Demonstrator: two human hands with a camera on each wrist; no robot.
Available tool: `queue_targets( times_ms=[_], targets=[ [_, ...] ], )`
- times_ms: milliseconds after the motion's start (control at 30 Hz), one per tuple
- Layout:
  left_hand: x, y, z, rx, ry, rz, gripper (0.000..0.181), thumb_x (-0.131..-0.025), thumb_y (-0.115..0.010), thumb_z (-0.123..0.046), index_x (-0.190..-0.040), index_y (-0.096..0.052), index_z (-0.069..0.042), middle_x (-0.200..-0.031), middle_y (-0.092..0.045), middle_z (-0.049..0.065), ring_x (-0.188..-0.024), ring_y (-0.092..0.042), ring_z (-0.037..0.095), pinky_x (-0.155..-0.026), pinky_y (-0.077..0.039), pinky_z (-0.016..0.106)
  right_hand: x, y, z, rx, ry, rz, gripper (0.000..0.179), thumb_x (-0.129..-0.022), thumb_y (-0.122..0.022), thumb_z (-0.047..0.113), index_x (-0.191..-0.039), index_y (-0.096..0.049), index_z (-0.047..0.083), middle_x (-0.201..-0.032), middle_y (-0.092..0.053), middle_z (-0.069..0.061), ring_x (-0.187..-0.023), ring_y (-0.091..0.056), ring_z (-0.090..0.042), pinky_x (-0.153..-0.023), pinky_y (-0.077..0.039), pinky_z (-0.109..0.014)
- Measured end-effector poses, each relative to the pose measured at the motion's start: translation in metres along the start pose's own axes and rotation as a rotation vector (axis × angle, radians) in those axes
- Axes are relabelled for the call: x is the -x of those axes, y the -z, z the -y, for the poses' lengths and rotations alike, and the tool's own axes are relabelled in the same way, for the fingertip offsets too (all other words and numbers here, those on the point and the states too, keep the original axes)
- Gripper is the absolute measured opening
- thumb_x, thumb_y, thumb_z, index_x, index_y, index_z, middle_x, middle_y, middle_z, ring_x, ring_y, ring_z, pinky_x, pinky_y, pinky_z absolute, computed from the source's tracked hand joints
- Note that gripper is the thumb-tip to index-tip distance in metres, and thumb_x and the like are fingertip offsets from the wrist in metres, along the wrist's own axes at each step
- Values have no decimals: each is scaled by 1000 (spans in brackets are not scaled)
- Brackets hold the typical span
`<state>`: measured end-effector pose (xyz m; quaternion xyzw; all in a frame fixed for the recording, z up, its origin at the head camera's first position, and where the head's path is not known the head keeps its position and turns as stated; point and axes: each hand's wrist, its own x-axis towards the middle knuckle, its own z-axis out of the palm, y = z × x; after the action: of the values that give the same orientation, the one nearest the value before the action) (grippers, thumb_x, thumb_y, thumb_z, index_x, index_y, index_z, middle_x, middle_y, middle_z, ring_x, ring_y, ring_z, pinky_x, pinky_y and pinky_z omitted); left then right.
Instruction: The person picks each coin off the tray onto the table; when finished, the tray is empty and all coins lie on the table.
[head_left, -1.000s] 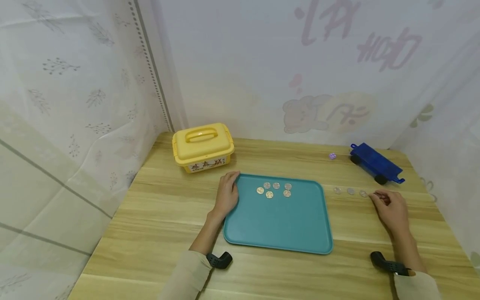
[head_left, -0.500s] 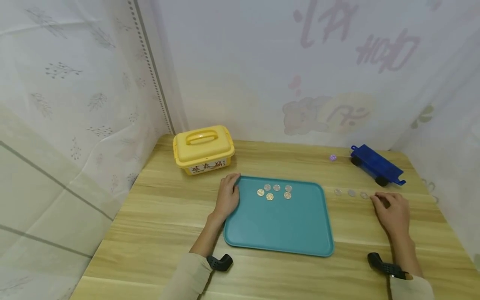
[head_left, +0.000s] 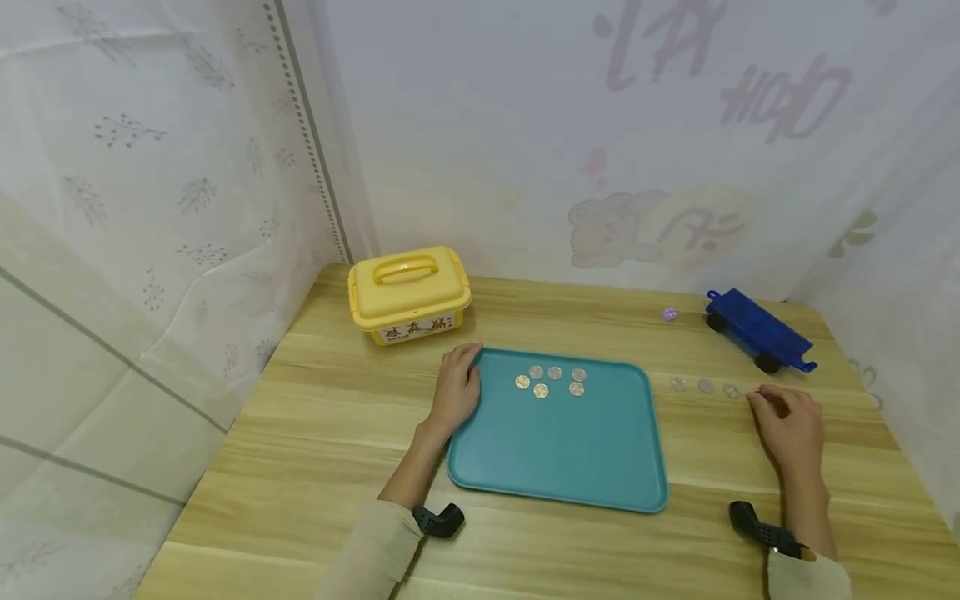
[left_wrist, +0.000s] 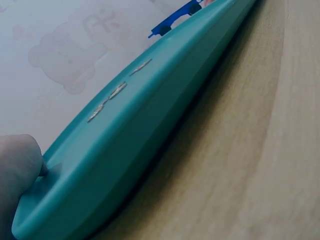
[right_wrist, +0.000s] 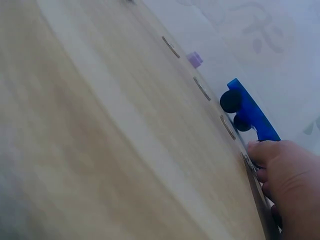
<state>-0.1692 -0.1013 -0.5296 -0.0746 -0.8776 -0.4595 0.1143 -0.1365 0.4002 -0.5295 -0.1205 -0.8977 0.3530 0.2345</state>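
Note:
At its far-left corner, a teal tray (head_left: 558, 450) is gripped by my left hand (head_left: 453, 392), whose thumb lies over the rim. Several coins (head_left: 541, 391) lie flat in the tray's far half. To the right of the tray, three silvery coins (head_left: 706, 386) form a row on the wooden table. Beyond the right end of that row, my right hand (head_left: 791, 425) has thumb and index finger together at another coin (right_wrist: 248, 162), pinching it at table level. The other right fingers are curled and partly hidden.
A yellow lidded box (head_left: 408, 296) with a handle stands at the back left. Behind the coin row are a small purple cube (head_left: 669, 314) and a blue wheeled toy trailer (head_left: 759, 331). White printed curtains (head_left: 487, 150) hang along the table's back and sides.
My right wrist has shifted slightly left while its fingertips stay at the end of the coin row. My left hand, the tray and its coins keep their places.

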Motion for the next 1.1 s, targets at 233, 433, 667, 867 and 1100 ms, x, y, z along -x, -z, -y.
queue_targets(
  times_ms=[233, 433, 667, 867, 1100],
  targets=[
    [0, 2, 2, -11, 4, 16, 42, -97, -50, 2, -139, -55, 3, -138, -56, 17, -127, -47, 35, -108, -42, 50, 4, 3, 8, -52, -154, -13, 36, -94, -67, 24, -117, -68, -4, -90, -46, 30, -83, -43, 12, -77, -33, -10],
    [-1, 4, 4, -13, -3, 3, 42, -97, -50, 2, -138, -55, 3, -137, -56, 17, -126, -48, 36, -107, -43, 51, 3, 2, 13, -79, -132, -54, 33, -95, -67, 21, -114, -68, -7, -88, -46, 29, -81, -43, 13, -75, -33, -8],
    [-2, 7, 5, -9, 4, 10, 42, -98, -50, 1, -139, -55, 1, -138, -56, 16, -126, -48, 35, -108, -42, 50, 3, -2, 12, -86, -115, -84, 32, -95, -66, 19, -112, -68, -7, -86, -45, 33, -80, -42, 15, -75, -32, -8],
    [-1, 5, 6, -11, 2, 3, 41, -97, -51, 2, -138, -56, 1, -137, -57, 16, -126, -48, 35, -107, -43, 50, 4, -1, 15, -127, -219, -69, 26, -96, -64, 26, -109, -72, 5, -88, -47, 30, -80, -44, 12, -74, -33, -9],
    [-2, 0, 1, -3, -13, -10, 40, -97, -51, 3, -136, -57, 2, -135, -58, 18, -125, -49, 36, -105, -44, 51, 4, 0, 41, -159, -191, -13, 25, -96, -65, 28, -109, -72, 8, -88, -51, 30, -83, -47, 11, -75, -36, -9]
  ],
)
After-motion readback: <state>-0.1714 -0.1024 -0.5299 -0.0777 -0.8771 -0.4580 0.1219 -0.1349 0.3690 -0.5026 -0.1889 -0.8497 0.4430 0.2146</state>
